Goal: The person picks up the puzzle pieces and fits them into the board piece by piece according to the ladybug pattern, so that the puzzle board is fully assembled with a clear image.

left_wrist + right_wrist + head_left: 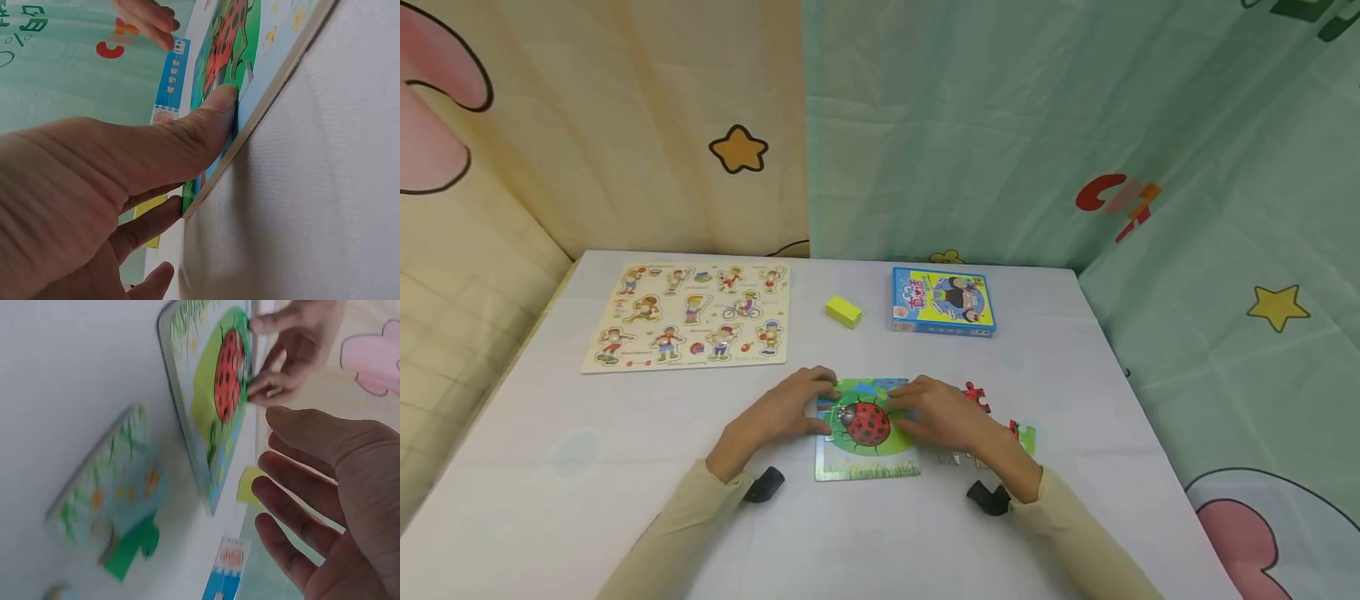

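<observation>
A ladybug jigsaw puzzle (867, 423) lies in its board (868, 477) on the table, between both hands. My left hand (786, 408) is at its left side, the thumb pressing near the edge and the fingers by the upper left corner. In the left wrist view the thumb (215, 106) rests on the picture beside a slightly raised piece edge. My right hand (943, 412) is over the board's right side, its fingers spread loosely with nothing between them. Loose puzzle pieces (115, 490) lie right of the board, partly hidden by the right forearm in the head view.
A wooden picture board (688, 315) with children figures lies at the back left. Behind the puzzle are a yellow block (843, 311) and a blue and yellow box (943, 302). Printed curtains (955, 125) stand along the back and sides of the white table (587, 500).
</observation>
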The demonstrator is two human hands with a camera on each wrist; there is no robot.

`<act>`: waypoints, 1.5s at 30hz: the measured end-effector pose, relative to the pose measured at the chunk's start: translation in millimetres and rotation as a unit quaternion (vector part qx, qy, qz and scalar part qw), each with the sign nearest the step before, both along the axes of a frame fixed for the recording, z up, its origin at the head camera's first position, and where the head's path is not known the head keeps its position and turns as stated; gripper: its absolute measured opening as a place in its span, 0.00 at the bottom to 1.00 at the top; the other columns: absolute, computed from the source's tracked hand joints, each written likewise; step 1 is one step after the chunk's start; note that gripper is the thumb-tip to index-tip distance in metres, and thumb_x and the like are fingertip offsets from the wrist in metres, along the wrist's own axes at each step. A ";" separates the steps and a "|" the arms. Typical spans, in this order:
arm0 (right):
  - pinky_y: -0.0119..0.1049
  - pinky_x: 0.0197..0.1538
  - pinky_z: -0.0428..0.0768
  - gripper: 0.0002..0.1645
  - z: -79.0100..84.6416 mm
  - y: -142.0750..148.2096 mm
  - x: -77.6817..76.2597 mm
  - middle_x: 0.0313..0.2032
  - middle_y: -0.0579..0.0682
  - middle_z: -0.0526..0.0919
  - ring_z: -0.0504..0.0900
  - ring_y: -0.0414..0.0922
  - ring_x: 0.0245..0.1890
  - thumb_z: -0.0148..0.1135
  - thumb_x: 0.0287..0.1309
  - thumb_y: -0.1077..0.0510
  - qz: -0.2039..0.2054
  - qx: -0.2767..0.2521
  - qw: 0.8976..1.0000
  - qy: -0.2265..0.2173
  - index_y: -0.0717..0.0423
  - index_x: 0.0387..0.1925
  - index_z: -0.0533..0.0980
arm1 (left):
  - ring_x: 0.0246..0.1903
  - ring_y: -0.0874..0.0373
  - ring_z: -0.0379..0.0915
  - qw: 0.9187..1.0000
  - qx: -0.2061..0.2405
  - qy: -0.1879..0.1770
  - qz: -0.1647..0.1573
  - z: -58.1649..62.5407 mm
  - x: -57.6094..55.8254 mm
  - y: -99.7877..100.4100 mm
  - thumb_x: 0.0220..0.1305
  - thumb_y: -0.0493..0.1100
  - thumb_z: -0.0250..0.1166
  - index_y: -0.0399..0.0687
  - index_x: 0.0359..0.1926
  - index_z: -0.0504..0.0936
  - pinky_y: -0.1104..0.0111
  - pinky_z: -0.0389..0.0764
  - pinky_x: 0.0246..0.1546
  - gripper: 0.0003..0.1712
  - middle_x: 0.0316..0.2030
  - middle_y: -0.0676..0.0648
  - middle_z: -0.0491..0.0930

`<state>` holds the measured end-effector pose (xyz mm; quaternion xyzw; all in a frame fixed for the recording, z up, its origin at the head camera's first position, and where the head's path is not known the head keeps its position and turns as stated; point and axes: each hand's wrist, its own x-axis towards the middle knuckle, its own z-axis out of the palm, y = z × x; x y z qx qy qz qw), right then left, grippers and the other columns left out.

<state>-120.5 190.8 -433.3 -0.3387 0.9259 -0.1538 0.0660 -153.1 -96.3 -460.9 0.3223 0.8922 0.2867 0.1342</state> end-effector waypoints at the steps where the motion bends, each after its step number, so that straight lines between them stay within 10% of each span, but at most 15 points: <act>1: 0.44 0.61 0.80 0.20 0.8 4.9 0.0 0.57 0.47 0.84 0.79 0.46 0.58 0.69 0.62 0.53 -0.009 -0.003 1.000 -0.004 0.52 0.55 0.83 | 0.65 0.44 0.67 1.000 0.000 -0.003 0.002 -0.3 0.0 0.1 0.52 0.44 0.78 0.41 0.53 0.84 0.51 0.69 0.69 0.27 0.63 0.44 0.74; 22: 0.59 0.65 0.74 0.25 5.3 111.8 1.5 0.63 0.56 0.75 0.70 0.58 0.65 0.72 0.56 0.63 -0.127 -0.012 0.988 -0.088 0.53 0.57 0.80 | 0.64 0.46 0.68 1.000 -0.008 -0.001 0.009 -4.1 2.1 2.3 0.51 0.44 0.79 0.43 0.52 0.84 0.52 0.70 0.69 0.27 0.61 0.46 0.74; 45: 0.60 0.63 0.75 0.23 -10.1 124.7 -4.1 0.57 0.56 0.82 0.77 0.57 0.60 0.72 0.56 0.60 -0.162 -0.011 0.982 -0.096 0.52 0.55 0.80 | 0.64 0.45 0.68 1.000 -0.002 0.004 0.000 -2.3 -0.2 1.2 0.51 0.44 0.79 0.42 0.54 0.84 0.52 0.70 0.69 0.28 0.62 0.44 0.74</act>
